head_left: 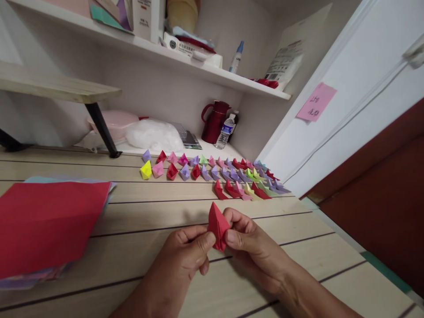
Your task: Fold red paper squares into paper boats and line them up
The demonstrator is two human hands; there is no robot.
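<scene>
A folded red paper boat (pixel 217 226) is held up over the slatted table (pixel 139 260), its pointed end upward. My left hand (pixel 185 254) pinches its lower left side between thumb and fingers. On the right side, my right hand (pixel 247 236) grips the same paper with thumb in front and fingers behind. Beyond both hands stand rows of small folded paper boats in red, pink, purple, green and yellow; the nearest row has a red boat (pixel 220 190) at its left end. The yellow boat (pixel 146 170) begins the middle row.
A stack of coloured paper (pixel 49 225), red on top, lies at the left. Behind the boats are a plastic bag (pixel 154 134), a dark red thermos jug (pixel 214 122) and a water bottle (pixel 225 131). A small raised shelf (pixel 59 84) with black legs stands at the back left.
</scene>
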